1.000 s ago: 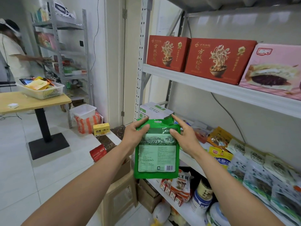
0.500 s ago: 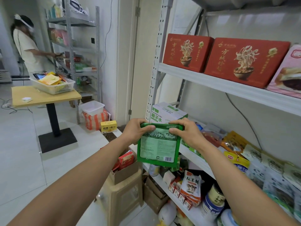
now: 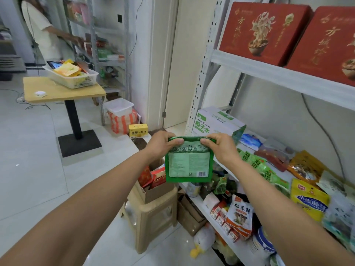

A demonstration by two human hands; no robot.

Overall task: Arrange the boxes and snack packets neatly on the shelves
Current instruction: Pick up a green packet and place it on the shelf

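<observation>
— What do the hands hold?
— Left hand (image 3: 163, 145) and right hand (image 3: 221, 148) each pinch the top edge of a green snack packet (image 3: 189, 167), which hangs upright between them.
— And nearby?
— A white box (image 3: 215, 121) sits just beyond them; red boxes (image 3: 263, 29) stand above the right hand

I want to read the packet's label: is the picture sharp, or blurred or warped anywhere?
Head view: green packet, held by left hand and right hand, is sharp but its small print unreadable; the person at back is blurred; wide-angle lens makes the shelf post lean.
</observation>
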